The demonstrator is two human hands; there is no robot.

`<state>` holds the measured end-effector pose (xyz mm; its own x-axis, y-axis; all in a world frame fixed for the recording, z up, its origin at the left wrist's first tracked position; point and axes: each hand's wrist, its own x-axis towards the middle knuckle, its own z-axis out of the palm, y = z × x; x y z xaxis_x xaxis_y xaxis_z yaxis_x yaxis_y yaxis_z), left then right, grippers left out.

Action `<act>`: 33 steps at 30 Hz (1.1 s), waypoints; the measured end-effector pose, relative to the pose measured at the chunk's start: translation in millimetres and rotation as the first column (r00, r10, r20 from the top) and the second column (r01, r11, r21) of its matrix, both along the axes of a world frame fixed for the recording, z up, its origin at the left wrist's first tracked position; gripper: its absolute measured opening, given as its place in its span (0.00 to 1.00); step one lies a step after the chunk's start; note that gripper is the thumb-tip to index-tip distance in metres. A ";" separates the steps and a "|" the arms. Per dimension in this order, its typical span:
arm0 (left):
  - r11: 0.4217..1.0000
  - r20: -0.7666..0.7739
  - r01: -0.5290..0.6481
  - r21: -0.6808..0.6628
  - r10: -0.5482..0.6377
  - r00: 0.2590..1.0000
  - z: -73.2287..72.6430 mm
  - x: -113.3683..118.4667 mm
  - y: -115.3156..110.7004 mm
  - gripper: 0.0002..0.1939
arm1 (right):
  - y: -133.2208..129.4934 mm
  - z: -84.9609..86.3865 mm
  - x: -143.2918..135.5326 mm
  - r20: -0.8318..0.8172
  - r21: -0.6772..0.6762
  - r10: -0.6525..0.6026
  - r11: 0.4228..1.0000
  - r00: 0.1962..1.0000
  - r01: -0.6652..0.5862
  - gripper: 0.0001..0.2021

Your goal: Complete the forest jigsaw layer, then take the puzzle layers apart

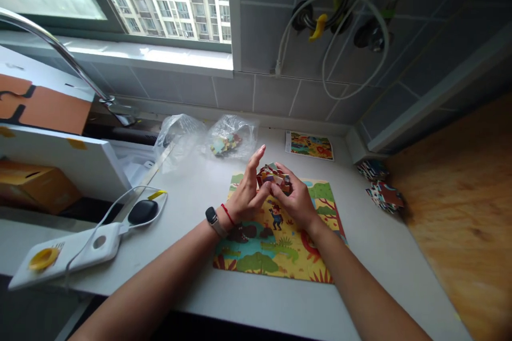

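Observation:
Between my two hands is a bunch of puzzle pieces (273,176), held above the upper part of a colourful puzzle (260,262) that lies on the white counter. My left hand (247,194) has its fingers stretched upward, with the thumb against the lower side of the bunch. Fingers and thumb of my right hand (296,197) are wrapped round the pieces from the right. Both hands and forearms cover parts of the puzzle, where a small figure, a hippo and green bushes show.
Clear plastic bags (236,138), one with pieces inside, and a picture card (311,145) lie at the back. Piles of pieces (384,196) sit at the right edge. At left are a power strip (80,250), a black charger (143,212) and a faucet (60,45).

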<state>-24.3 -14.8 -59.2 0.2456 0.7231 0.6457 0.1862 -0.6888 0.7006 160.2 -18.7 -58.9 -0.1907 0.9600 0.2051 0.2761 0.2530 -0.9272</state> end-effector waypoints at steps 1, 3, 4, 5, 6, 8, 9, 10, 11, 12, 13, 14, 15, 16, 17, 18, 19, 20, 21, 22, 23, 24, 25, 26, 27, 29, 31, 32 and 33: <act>0.999 0.022 -0.011 -0.044 0.012 1.000 -2.1 0.3 0.2 0.38 | -0.1 0.3 0.4 0.080 0.051 0.016 0.998 0.997 -0.020 0.30; 0.996 0.028 -0.030 -0.085 0.033 0.999 -5.3 1.1 0.2 0.38 | -0.9 -0.2 -0.1 0.197 0.115 0.072 0.989 0.978 -0.096 0.30; 0.996 0.013 -0.036 -0.082 0.037 0.999 -6.1 1.5 0.0 0.38 | -1.6 -0.8 -0.8 0.233 0.128 0.106 0.982 0.967 -0.138 0.30; 0.997 -0.010 -0.039 -0.072 0.038 0.999 -6.2 2.0 -0.5 0.39 | -2.4 -1.5 -1.6 0.256 0.135 0.133 0.976 0.957 -0.172 0.31; 0.997 -0.035 -0.040 -0.060 0.038 0.999 -6.0 2.4 -1.0 0.40 | -3.3 -2.3 -2.5 0.271 0.139 0.150 0.971 0.951 -0.193 0.32; 0.999 -0.081 -0.039 -0.032 0.036 0.996 -4.6 3.2 -2.3 0.40 | -5.0 -3.8 -4.3 0.285 0.143 0.148 0.970 0.947 -0.195 0.34; 0.999 -0.104 -0.035 -0.017 0.034 0.994 -3.8 3.5 -3.0 0.39 | -5.7 -4.4 -5.1 0.287 0.137 0.136 0.974 0.948 -0.181 0.36; 1.000 -0.126 -0.030 -0.006 0.030 0.992 -2.9 3.7 -3.6 0.38 | -6.2 -5.0 -5.9 0.286 0.126 0.123 0.978 0.950 -0.165 0.37; 1.000 -0.144 -0.024 0.004 0.024 0.989 -1.9 3.8 -4.1 0.38 | -6.6 -5.4 -6.7 0.284 0.110 0.113 0.983 0.952 -0.149 0.38; 1.000 -0.155 -0.018 0.011 0.019 0.988 -0.7 3.7 -4.6 0.37 | -6.7 -5.7 -7.4 0.279 0.098 0.104 0.986 0.955 -0.135 0.38; 1.000 -0.160 -0.013 0.012 0.015 0.987 0.6 3.3 -5.0 0.36 | -6.8 -5.8 -7.9 0.276 0.091 0.096 0.988 0.956 -0.125 0.38; 1.000 -0.156 -0.011 0.006 0.012 0.988 2.0 2.6 -5.3 0.35 | -6.7 -5.7 -8.3 0.273 0.092 0.089 0.989 0.958 -0.118 0.37; 1.000 -0.147 -0.010 -0.006 0.009 0.989 3.4 1.6 -5.5 0.32 | -6.5 -5.5 -8.5 0.274 0.104 0.083 0.988 0.958 -0.115 0.35; 1.000 -0.137 -0.007 -0.024 0.004 0.991 4.5 0.3 -5.6 0.29 | -6.2 -5.2 -8.5 0.277 0.124 0.078 0.985 0.958 -0.117 0.33; 0.999 -0.123 -0.002 -0.048 -0.004 0.992 5.2 -1.2 -5.4 0.26 | -6.0 -4.7 -8.4 0.282 0.150 0.076 0.981 0.956 -0.122 0.32; 0.997 -0.099 0.005 -0.079 -0.012 0.995 5.4 -2.6 -5.0 0.24 | -5.7 -4.3 -8.0 0.287 0.178 0.073 0.976 0.955 -0.128 0.30; 0.993 -0.061 0.014 -0.117 -0.022 0.998 4.9 -3.9 -4.4 0.23 | -5.5 -3.9 -7.5 0.293 0.204 0.070 0.970 0.954 -0.134 0.29; 0.986 -0.008 0.029 -0.163 -0.031 0.999 3.7 -4.8 -3.5 0.24 | -5.3 -3.6 -7.0 0.298 0.222 0.069 0.965 0.952 -0.139 0.28; 0.976 0.054 0.050 -0.214 -0.039 0.998 2.2 -5.3 -2.5 0.26 | -5.1 -3.3 -6.5 0.304 0.231 0.070 0.962 0.950 -0.145 0.28; 0.961 0.116 0.076 -0.266 -0.046 0.992 0.5 -5.3 -1.4 0.27 | -4.9 -3.1 -6.2 0.309 0.232 0.073 0.961 0.948 -0.150 0.28; 0.943 0.165 0.103 -0.315 -0.052 0.985 -1.0 -5.0 -0.3 0.28 | -4.7 -2.9 -5.9 0.314 0.228 0.078 0.961 0.946 -0.155 0.28; 0.927 0.196 0.127 -0.354 -0.059 0.979 -2.1 -4.5 0.8 0.28 | -4.6 -2.8 -5.9 0.318 0.223 0.083 0.962 0.944 -0.160 0.28; 0.913 0.203 0.143 -0.383 -0.068 0.977 -2.6 -3.9 1.6 0.28 | -4.5 -2.8 -6.0 0.321 0.220 0.089 0.961 0.943 -0.165 0.29; 0.902 0.192 0.150 -0.404 -0.077 0.978 -2.5 -3.4 2.3 0.27 | -4.6 -2.7 -6.3 0.320 0.221 0.092 0.961 0.943 -0.169 0.29; 0.897 0.173 0.152 -0.415 -0.086 0.981 -1.8 -3.1 2.8 0.26 | -4.8 -2.7 -6.8 0.317 0.223 0.094 0.960 0.944 -0.170 0.30; 0.895 0.140 0.155 -0.419 -0.105 0.985 0.2 -3.0 3.1 0.25 | -5.4 -3.0 -8.2 0.308 0.227 0.095 0.959 0.947 -0.170 0.30; 0.898 0.130 0.153 -0.412 -0.108 0.986 1.0 -3.1 2.8 0.25 | -6.2 -3.8 -10.3 0.310 0.229 0.096 0.958 0.946 -0.172 0.29; 0.900 0.129 0.147 -0.409 -0.103 0.986 0.5 -2.9 2.4 0.26 | -6.6 -4.2 -11.4 0.317 0.225 0.096 0.959 0.944 -0.173 0.29; 0.903 0.124 0.140 -0.407 -0.097 0.987 -0.6 -2.5 1.9 0.26 | -6.8 -4.7 -12.6 0.327 0.220 0.097 0.960 0.940 -0.176 0.28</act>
